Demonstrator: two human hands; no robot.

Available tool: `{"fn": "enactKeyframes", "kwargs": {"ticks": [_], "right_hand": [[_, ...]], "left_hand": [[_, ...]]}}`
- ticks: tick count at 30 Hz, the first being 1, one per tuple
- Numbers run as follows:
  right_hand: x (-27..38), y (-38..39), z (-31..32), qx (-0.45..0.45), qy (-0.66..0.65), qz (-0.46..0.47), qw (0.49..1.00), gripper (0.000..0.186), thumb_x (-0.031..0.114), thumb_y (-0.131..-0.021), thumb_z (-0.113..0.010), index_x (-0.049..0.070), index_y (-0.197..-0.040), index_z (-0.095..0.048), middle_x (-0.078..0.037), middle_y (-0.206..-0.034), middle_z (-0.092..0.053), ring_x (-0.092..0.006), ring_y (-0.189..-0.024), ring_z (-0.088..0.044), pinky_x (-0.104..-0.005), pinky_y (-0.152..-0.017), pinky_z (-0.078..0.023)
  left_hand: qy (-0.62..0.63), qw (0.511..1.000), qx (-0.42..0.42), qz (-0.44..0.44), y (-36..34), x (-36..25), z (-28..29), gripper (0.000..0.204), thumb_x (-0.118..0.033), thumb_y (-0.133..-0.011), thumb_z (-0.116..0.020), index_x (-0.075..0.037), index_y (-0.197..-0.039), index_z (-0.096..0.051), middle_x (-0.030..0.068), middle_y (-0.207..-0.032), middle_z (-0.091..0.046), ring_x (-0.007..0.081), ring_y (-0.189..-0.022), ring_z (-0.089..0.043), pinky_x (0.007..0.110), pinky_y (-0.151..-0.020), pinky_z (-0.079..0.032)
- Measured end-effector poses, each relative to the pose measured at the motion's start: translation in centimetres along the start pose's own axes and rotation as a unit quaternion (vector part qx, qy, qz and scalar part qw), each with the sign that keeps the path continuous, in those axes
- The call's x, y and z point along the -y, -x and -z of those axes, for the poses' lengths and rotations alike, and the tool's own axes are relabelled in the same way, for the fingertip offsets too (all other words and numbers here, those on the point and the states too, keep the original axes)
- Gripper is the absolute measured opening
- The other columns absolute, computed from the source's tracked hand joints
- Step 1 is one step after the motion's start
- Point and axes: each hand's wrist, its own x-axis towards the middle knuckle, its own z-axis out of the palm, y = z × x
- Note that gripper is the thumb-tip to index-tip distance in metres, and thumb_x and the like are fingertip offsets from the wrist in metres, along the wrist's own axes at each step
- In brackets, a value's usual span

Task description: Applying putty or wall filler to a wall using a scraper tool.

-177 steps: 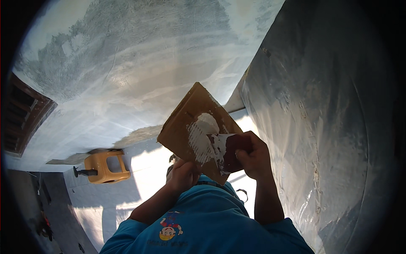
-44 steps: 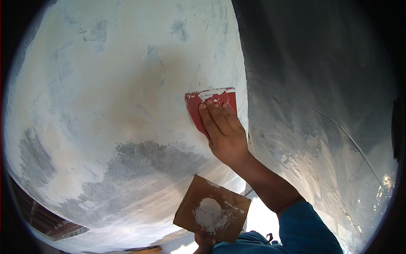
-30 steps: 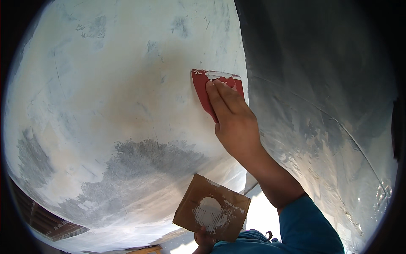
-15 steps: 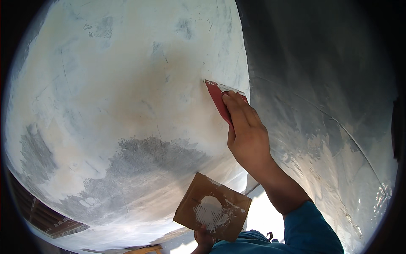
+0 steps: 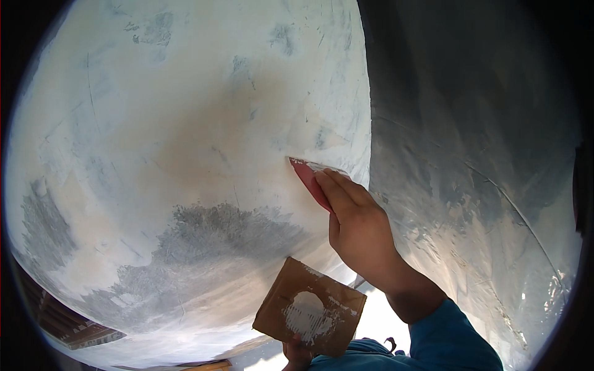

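Observation:
My right hand (image 5: 359,226) presses a red putty scraper (image 5: 311,178) against a light plastered wall (image 5: 185,136), close to the wall's corner edge. The blade is tilted and shows mostly edge-on. Low in the view, my left hand (image 5: 297,353) holds a brown cardboard square (image 5: 309,307) from below, with a smear of white putty (image 5: 306,316) on its middle. Only the fingertips of that hand show. A rough grey unplastered patch (image 5: 216,232) lies left of the scraper, lower on the wall.
A darker grey wall (image 5: 470,154) meets the light one at a corner running down the middle right. Bright sunlit ground (image 5: 383,321) shows below my arms. Brick or tiled edging (image 5: 68,321) appears at the lower left.
My right hand has drawn the scraper down and to the right along the wall, turning the blade from flat to edge-on. The cardboard in my left hand has stayed low.

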Motion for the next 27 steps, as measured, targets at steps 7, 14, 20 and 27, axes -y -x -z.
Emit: {"fn": "enactKeyframes", "kwargs": {"ticks": [7, 14, 20, 27], "right_hand": [[-0.9, -3.6, -1.2, -0.134, 0.104, 0.008, 0.986, 0.057, -0.01, -0.079, -0.06, 0.0, -0.135, -0.055, -0.017, -0.128, -0.057, -0.0347, -0.11, -0.06, -0.04, -0.094, -0.053], [0.9, -0.9, -1.7, -0.042, 0.069, 0.012, 0.997, 0.058, -0.01, -0.076, -0.061, -0.002, -0.133, -0.057, -0.017, -0.126, -0.056, -0.0325, -0.111, -0.058, -0.0401, -0.095, -0.052], [-0.4, -4.5, -1.4, -0.2, 0.014, 0.027, 0.979, 0.062, -0.013, -0.076, -0.061, 0.003, -0.135, -0.057, -0.017, -0.126, -0.054, -0.0336, -0.11, -0.057, -0.0401, -0.095, -0.051], [-0.2, -1.7, -3.5, -0.104, 0.098, 0.086, 0.986, 0.051, -0.002, -0.081, -0.057, -0.009, -0.131, -0.054, -0.021, -0.125, -0.054, -0.0367, -0.112, -0.055, -0.0448, -0.101, -0.048]], "left_hand": [[-0.031, 1.0, -0.002, -0.001, 0.2, 0.2, -0.9, 0.063, -0.026, -0.083, -0.057, 0.0, -0.138, -0.042, 0.0151, -0.129, -0.055, 0.0341, -0.122, -0.055, 0.048, -0.106, -0.043], [-0.025, 0.999, 0.022, -0.028, -0.2, 0.6, 1.0, 0.063, -0.024, -0.083, -0.057, 0.0, -0.139, -0.042, 0.0148, -0.13, -0.055, 0.0333, -0.122, -0.054, 0.048, -0.105, -0.044], [-0.024, 0.999, 0.025, -0.014, -0.1, 1.0, 1.5, 0.065, -0.018, -0.082, -0.057, 0.001, -0.142, -0.041, 0.0165, -0.135, -0.053, 0.0343, -0.126, -0.052, 0.048, -0.107, -0.042], [-0.01, 1.0, -0.007, -0.01, 0.1, 0.8, 0.6, 0.061, -0.021, -0.083, -0.057, 0.0, -0.139, -0.043, 0.0153, -0.128, -0.056, 0.0342, -0.121, -0.055, 0.049, -0.105, -0.045]]}}
